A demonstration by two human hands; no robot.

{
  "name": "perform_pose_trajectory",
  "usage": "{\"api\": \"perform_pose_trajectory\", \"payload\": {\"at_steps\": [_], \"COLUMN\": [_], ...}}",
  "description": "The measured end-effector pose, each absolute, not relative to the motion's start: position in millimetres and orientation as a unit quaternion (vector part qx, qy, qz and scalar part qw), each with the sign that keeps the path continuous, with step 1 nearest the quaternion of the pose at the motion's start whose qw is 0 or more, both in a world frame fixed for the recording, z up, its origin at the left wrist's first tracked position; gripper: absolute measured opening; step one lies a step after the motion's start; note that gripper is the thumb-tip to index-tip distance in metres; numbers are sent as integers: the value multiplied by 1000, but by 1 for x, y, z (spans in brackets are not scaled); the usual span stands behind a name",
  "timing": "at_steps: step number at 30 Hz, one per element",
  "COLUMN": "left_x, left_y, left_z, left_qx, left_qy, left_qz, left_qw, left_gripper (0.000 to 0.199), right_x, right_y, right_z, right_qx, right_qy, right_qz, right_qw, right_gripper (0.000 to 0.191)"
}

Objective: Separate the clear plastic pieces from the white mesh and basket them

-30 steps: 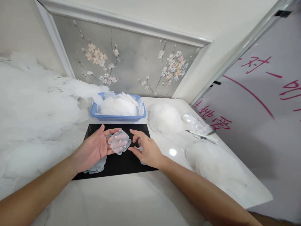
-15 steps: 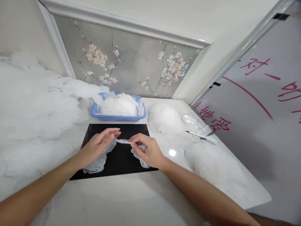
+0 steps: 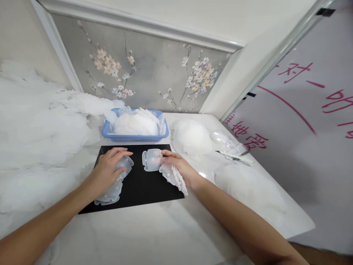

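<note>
My right hand (image 3: 180, 165) pinches the edge of a flat, translucent plastic piece (image 3: 152, 160) with a wavy outline, turned face-up above the black mat (image 3: 143, 189). More such pieces (image 3: 175, 178) fan out under that hand's fingers, over the mat's right side. On the mat's left part, my left hand (image 3: 109, 169) hovers over or rests on a translucent piece (image 3: 125, 166), fingers and thumb apart; whether it touches is unclear. Nearer me, a small overlapping stack of these pieces (image 3: 111, 194) lies partly beneath the left wrist.
Behind the mat stands a blue basket (image 3: 135, 138) filled with white translucent pieces. A huge pile (image 3: 35, 125) of them covers the left side. Further heaps (image 3: 191, 138) and a clear plastic bag (image 3: 228, 143) lie right. A whiteboard (image 3: 298, 154) borders the table's right edge.
The piece in my right hand has turned from edge-on to flat. My left hand has drawn left, away from it, and its fingers have spread. The view has shifted slightly.
</note>
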State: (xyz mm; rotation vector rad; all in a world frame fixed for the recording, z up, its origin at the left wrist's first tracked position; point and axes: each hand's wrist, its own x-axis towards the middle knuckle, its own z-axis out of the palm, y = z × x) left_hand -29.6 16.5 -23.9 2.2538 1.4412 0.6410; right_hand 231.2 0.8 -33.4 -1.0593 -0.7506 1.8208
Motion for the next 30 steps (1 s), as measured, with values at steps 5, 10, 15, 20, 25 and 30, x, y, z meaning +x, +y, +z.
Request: {"api": "perform_pose_trajectory", "payload": {"at_steps": [5,10,15,20,25,30], "left_x": [-23,-22,-23,-21,-19,-18], "left_y": [8,7,11,12,12,11], "left_z": [-1,3,-5,-4,0,4], "left_qx": [729,633,515,433,397,353], "left_qy": [595,621,560,531,527,502], "left_qz": [247,278,372,405,404,396], "left_qw": [230,370,531,605,634,683], "left_gripper": [39,43,38,26,24,31], "right_x": [233,233,233,233,234,232], "right_y": [0,0,0,1,0,2], "right_z": [-30,-32,-31,-31,-33,-37], "right_qx": [-424,-423,-415,-418,-417,-426], "right_qy": [-311,-312,-320,-323,-328,-340], "right_qz": [742,744,747,746,746,722], "right_qw": [415,412,410,406,404,426], "right_gripper": [39,38,37,39,37,32]}}
